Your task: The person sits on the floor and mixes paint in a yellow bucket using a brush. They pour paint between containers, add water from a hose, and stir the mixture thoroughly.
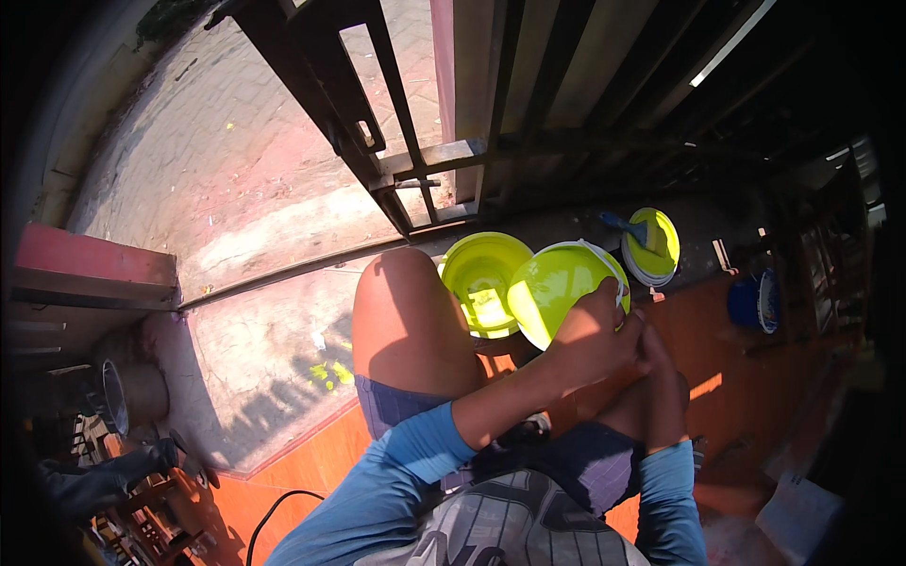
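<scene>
A bucket with a thin white handle [596, 247] shows a bright lime-yellow face [559, 288], part sunlit and part shaded. It overlaps the right side of a lime-yellow basin [455, 255], inside which a sunlit patch glows. My left hand [599, 325] is closed at the bucket's right edge, by the lower end of the handle. Close against it is my right hand [649, 347], whose fingers are mostly hidden. Behind them stands a white pail [649, 276] with lime-yellow paint in it. A blue-handled paintbrush [623, 224] lies across that pail's rim.
My bare left knee [406, 283] is beside the basin. A dark metal gate [368, 132] rises ahead, with sunlit paving outside. Lime-yellow splashes [330, 374] mark the floor on the left. A blue bucket [753, 302] stands at right, a metal pot [132, 394] at left.
</scene>
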The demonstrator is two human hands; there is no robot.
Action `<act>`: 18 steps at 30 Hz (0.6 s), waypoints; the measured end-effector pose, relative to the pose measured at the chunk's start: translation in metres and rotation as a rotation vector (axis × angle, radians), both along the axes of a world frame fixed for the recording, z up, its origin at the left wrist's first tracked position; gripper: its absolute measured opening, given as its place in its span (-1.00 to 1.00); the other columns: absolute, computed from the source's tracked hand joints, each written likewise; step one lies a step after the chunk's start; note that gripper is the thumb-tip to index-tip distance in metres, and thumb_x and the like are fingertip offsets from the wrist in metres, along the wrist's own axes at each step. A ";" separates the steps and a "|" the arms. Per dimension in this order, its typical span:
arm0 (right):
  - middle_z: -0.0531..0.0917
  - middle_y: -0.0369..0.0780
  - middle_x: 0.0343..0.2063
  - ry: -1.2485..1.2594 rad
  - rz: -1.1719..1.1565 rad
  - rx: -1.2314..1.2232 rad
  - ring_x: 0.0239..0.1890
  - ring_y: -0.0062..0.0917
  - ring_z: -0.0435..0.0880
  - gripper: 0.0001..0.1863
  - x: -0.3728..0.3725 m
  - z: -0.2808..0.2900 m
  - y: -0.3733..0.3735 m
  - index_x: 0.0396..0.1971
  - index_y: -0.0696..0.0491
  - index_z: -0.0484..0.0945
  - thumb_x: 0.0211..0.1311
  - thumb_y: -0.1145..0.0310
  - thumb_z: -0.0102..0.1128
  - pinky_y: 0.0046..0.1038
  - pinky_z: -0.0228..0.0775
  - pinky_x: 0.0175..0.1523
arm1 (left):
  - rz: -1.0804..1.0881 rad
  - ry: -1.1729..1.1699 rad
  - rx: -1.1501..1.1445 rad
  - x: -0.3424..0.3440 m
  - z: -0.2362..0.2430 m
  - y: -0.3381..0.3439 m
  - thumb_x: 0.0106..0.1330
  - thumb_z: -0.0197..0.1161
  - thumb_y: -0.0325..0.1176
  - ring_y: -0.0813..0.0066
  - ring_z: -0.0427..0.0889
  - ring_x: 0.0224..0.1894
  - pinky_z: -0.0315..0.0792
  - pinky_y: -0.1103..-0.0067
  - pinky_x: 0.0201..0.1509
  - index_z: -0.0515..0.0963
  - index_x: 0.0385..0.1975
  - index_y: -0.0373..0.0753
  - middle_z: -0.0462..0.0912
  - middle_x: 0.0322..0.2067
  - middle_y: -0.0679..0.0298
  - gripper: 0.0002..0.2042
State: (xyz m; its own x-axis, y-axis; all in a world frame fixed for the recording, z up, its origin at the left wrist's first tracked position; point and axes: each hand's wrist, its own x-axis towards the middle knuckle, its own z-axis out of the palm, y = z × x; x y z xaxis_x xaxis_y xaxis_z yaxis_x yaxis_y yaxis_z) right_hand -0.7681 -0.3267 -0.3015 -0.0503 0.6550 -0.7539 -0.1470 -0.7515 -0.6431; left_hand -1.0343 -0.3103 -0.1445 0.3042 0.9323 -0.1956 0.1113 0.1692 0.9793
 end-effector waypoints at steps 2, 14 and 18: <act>0.50 -0.08 0.19 -0.039 0.014 -0.016 0.03 -0.14 0.71 -0.33 -0.001 0.005 0.004 0.35 0.05 0.33 0.50 -0.16 -0.09 -0.12 0.67 0.08 | 0.018 0.010 0.010 0.000 -0.004 0.003 0.38 0.24 -0.31 0.23 0.68 -0.43 0.50 0.38 -0.35 0.49 -0.08 -0.45 0.62 -0.48 0.04 -0.70; 0.60 -0.23 0.06 -0.090 0.055 -0.082 0.02 -0.34 0.68 -0.33 -0.012 0.010 0.017 0.31 -0.06 0.42 0.47 -0.26 -0.11 -0.18 0.69 0.01 | 0.039 0.053 0.073 0.002 -0.019 0.015 0.37 0.22 -0.34 0.04 0.76 -0.26 0.58 0.28 -0.22 0.46 -0.06 -0.52 0.70 -0.35 -0.12 -0.67; 0.60 -0.25 0.04 -0.112 0.077 -0.101 0.00 -0.40 0.68 -0.30 -0.008 0.007 0.018 0.30 -0.08 0.42 0.42 -0.30 -0.08 -0.21 0.70 -0.02 | 0.040 0.029 -0.003 0.003 -0.020 0.015 0.38 0.22 -0.32 -0.01 0.75 -0.25 0.58 0.27 -0.20 0.45 -0.04 -0.53 0.69 -0.34 -0.14 -0.64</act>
